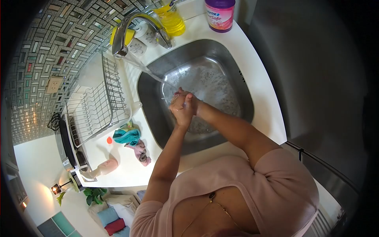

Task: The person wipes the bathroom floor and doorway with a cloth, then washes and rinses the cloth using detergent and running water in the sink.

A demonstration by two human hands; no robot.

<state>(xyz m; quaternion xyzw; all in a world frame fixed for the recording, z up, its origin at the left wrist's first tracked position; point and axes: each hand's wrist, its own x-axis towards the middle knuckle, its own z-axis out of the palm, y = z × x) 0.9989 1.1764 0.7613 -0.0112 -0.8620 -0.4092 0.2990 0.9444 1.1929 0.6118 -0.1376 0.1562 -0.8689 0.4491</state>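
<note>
Over the sink (246,93), my two hands are pressed together, wet and closed about each other. My left hand (182,112) wraps over the other, its thumb raised. My right hand (196,106) lies mostly behind it, so its fingers are largely hidden. A stream of water (144,69) runs from the chrome faucet (125,33) and falls just beyond my fingers. Foamy water (215,89) covers the basin floor. I cannot make out anything between the palms.
Left of the sink stand a wire dish rack (112,89), a teal cloth (127,135), a pinkish cloth (141,153) and a pink bottle (106,167). Behind are a yellow liquid bottle (171,19) and a purple-lidded pink tub (220,17).
</note>
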